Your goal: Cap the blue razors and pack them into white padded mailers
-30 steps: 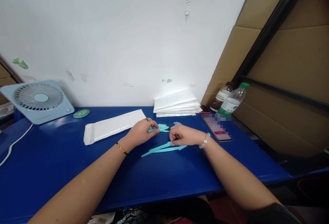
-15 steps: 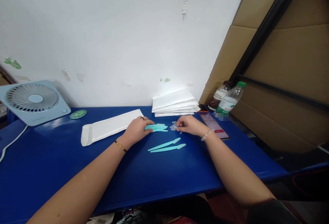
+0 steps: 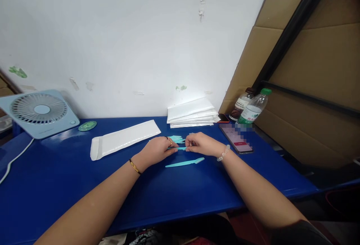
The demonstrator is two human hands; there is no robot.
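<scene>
My left hand (image 3: 157,149) is closed on the handle of a turquoise eyebrow razor (image 3: 181,148), which lies level just above the table. At its blade end my right hand (image 3: 201,144) is pinched shut; a small clear plastic cap seems to be in its fingertips, mostly covered by them. Behind the hands is a pile of turquoise eyebrow razors (image 3: 177,139), partly hidden. The loose clear caps (image 3: 191,134) are nearly all behind my right hand. One single eyebrow razor (image 3: 185,163) lies nearer to me, blade end to the right.
A white padded mailer (image 3: 125,138) lies to the left, and a stack of white mailers (image 3: 192,114) stands against the wall. To the right are a phone (image 3: 236,138) and two bottles (image 3: 251,112). A blue fan (image 3: 42,112) and a green disc (image 3: 87,126) are farther left.
My left hand has left the pile and taken up one of the two front razors. My right hand has moved left from the clear caps to the razor's blade end.
</scene>
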